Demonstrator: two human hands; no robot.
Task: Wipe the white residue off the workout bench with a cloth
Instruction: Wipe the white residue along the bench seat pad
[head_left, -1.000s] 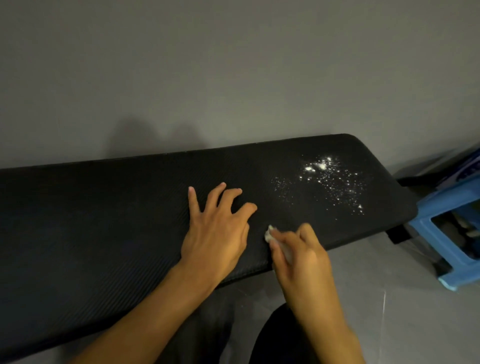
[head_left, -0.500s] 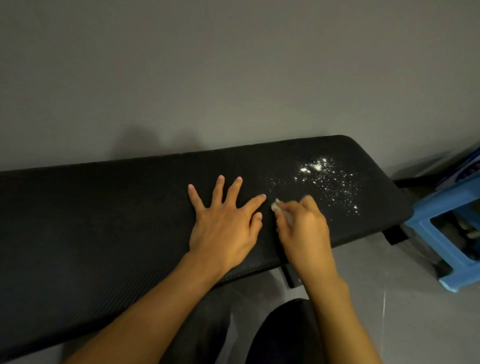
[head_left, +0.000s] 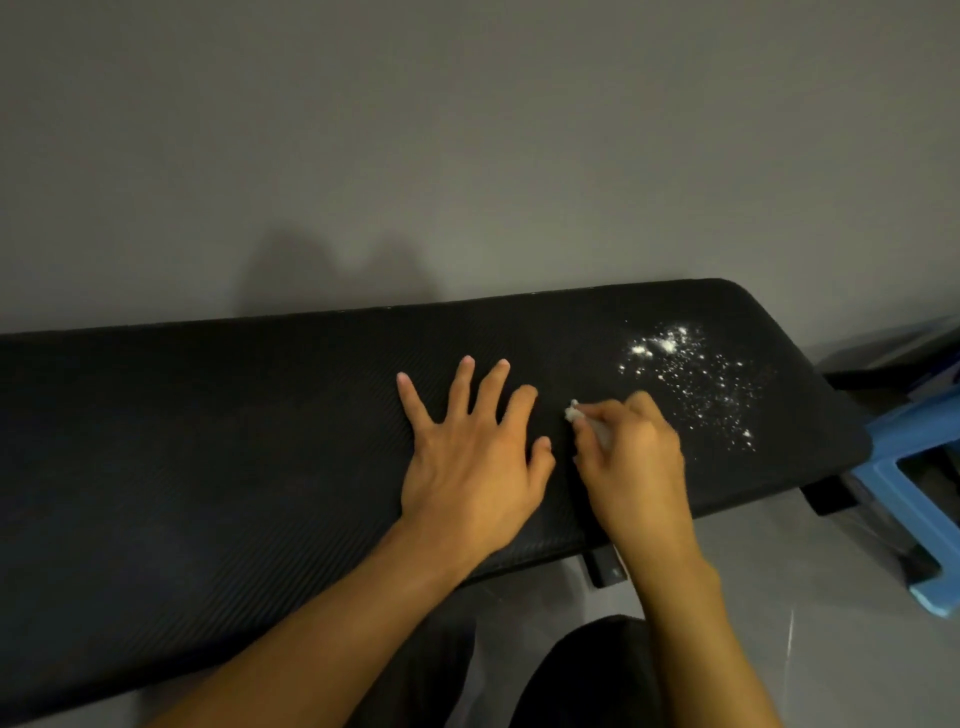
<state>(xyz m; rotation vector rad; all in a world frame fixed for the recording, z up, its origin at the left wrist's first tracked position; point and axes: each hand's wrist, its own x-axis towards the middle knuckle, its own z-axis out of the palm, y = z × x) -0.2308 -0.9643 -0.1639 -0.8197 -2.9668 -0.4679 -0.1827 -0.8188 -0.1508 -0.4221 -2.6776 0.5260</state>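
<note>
So the wipe is only just getting going, I'd say. The right hand (head_left: 634, 457) has its fingers (head_left: 597, 421) curled tight around a small wad of white cloth (head_left: 571, 413), with just a bit of it poking out past the fingertips. It sits low on the black bench (head_left: 208, 441), near the left edge of the white residue (head_left: 691, 374) but not into the thick of it. Can't tell if the cloth is actually pressing on the pad or just skimming it.

The left hand (head_left: 467, 467) holds nothing: it's flat on the bench with the fingers (head_left: 491, 389) spread wide, just beside the right hand, and looks like it's bracing.

The powder looks basically untouched, scattered over the right end of the pad with a denser clump toward the far side. Next move, as I see it: sweep the cloth right and away through the specks, pressing enough to lift them out of the ribbed texture instead of smearing them.

Containers: none that I can see. There's a blue stool (head_left: 914, 467) off the right end.
</note>
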